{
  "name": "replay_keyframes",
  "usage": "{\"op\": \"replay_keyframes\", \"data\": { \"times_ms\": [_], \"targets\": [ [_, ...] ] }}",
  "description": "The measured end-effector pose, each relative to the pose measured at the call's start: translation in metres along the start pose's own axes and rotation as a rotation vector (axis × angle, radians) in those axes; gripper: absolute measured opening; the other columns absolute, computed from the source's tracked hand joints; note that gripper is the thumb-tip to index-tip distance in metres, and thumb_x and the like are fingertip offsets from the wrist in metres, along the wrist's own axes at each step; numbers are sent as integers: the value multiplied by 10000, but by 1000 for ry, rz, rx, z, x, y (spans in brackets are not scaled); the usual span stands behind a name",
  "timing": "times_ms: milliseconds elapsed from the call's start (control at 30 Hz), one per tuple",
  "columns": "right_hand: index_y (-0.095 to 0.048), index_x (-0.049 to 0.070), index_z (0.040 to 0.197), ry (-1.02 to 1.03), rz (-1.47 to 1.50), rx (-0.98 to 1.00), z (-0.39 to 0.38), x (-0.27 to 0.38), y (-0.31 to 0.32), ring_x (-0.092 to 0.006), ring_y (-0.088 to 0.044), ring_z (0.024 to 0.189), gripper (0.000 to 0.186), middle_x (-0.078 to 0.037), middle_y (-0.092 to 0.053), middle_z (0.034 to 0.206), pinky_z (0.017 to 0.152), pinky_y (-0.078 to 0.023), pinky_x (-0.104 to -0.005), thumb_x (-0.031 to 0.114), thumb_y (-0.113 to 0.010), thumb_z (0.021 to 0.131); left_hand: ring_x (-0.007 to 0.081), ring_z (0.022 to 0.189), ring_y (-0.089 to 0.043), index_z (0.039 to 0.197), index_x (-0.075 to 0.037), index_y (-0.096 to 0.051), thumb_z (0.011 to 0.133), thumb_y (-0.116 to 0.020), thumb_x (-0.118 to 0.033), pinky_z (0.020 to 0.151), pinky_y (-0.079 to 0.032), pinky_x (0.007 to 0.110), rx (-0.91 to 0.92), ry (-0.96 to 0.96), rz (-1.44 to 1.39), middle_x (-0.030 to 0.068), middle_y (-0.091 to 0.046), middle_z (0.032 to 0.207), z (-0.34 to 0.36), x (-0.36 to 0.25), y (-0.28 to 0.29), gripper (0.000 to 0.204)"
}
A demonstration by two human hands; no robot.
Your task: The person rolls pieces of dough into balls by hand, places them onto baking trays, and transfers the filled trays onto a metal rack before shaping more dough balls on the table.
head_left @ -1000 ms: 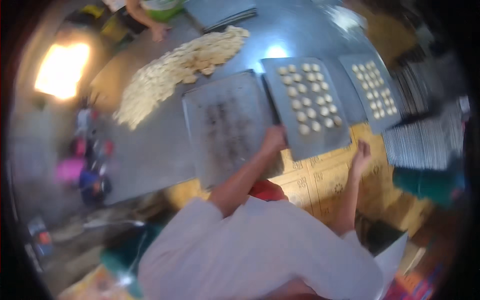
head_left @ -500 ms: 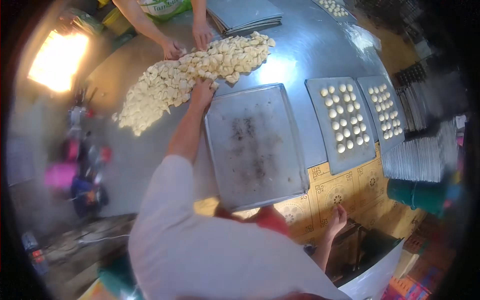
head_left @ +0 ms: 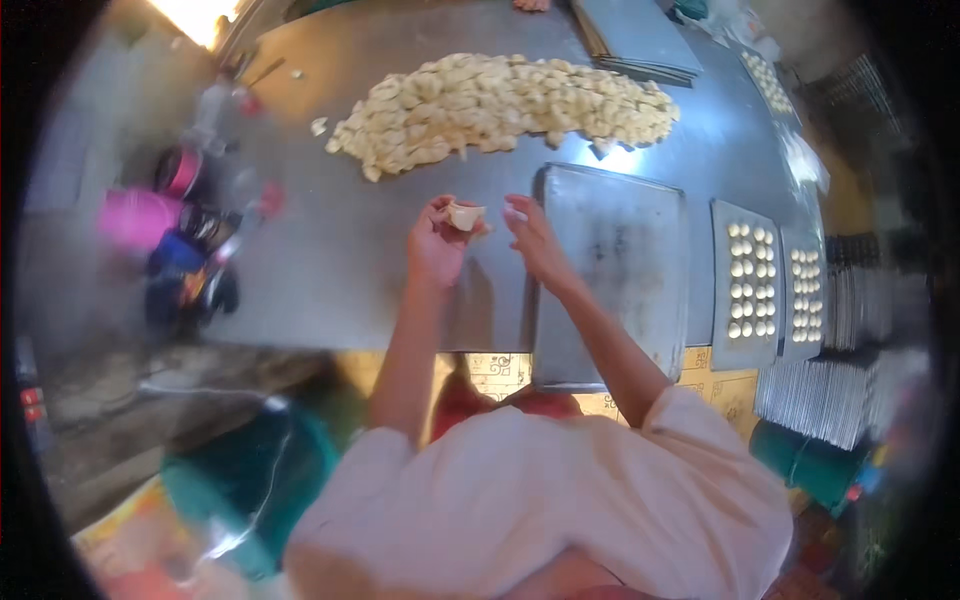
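My left hand (head_left: 435,245) is raised over the near part of the metal table, its fingers closed around pale dough pieces (head_left: 466,216). Across a small gap, my right hand (head_left: 540,245) has its fingers apart and curved toward the left one. A small pale patch shows at its fingertips, too blurred to make out. Beyond both hands lies a long heap of cut dough pieces (head_left: 500,105). Under my right forearm is a bare, stained baking tray (head_left: 640,250), its near end jutting past the table edge.
To the right, one tray (head_left: 748,345) carries rows of round dough balls, with another such tray (head_left: 806,262) beside it. Flat metal sheets (head_left: 640,45) are stacked at the back. Many trays (head_left: 810,400) stand stacked at right. A green tub (head_left: 250,480) sits low on the left.
My left hand has drawn back from the heap with dough in it. My right hand has come up from the lower right beside it. The co-worker's hands at the heap have left view.
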State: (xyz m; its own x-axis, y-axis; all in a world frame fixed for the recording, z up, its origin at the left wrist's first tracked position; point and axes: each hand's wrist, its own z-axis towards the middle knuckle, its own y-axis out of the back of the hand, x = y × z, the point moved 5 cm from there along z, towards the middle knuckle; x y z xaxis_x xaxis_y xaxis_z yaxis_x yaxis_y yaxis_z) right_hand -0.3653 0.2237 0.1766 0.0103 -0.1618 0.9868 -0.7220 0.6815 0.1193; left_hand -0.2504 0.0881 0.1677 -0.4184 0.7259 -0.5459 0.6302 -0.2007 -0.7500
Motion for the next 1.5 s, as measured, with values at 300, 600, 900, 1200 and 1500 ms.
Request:
{"op": "replay_keyframes", "data": {
  "times_ms": [300,600,900,1200,1500],
  "targets": [
    [-618,60,889,382,-739,-49,-44,-22,-126,-397,-539,898,320,-170,-569,853,773,-447,-504,338,-577,1043,309,852,-640,1063,-50,-627,1054,-554,-227,763,-495,456,-408,-847,1219,129,-648,896,-45,-113,114,192],
    [-612,20,974,835,-1088,-189,23,-75,-142,-381,-552,977,272,-180,-582,1004,899,-408,-535,291,-623,956,423,1175,-545,1222,-27,-624,1013,-523,-193,1026,-408,559,-155,-794,2288,199,-630,1172,19,-87,190,285],
    [-626,51,1116,336,-1014,282,-48,-125,-169,-371,-545,1175,257,-187,-600,1167,1037,-389,-511,245,-538,974,381,1086,-590,1200,-26,-624,1014,-535,-201,940,-452,522,-307,-765,2223,203,-635,1156,-19,-109,219,271],
    [-640,65,1116,345,-1073,444,24,-107,-128,-367,-563,1196,246,-173,-620,1214,1040,-425,-491,219,-552,945,375,956,-627,1100,-57,-637,1018,-540,-210,862,-492,524,-322,-627,2175,179,-662,1009,-20,-143,304,198],
    [-625,64,1082,621,-984,490,45,-62,-170,-364,-582,1074,217,-156,-631,1078,925,-450,-494,202,-537,940,411,916,-651,1016,-37,-645,990,-582,-206,794,-498,550,-64,-646,2015,203,-676,939,54,-145,238,182]
  ]
}}
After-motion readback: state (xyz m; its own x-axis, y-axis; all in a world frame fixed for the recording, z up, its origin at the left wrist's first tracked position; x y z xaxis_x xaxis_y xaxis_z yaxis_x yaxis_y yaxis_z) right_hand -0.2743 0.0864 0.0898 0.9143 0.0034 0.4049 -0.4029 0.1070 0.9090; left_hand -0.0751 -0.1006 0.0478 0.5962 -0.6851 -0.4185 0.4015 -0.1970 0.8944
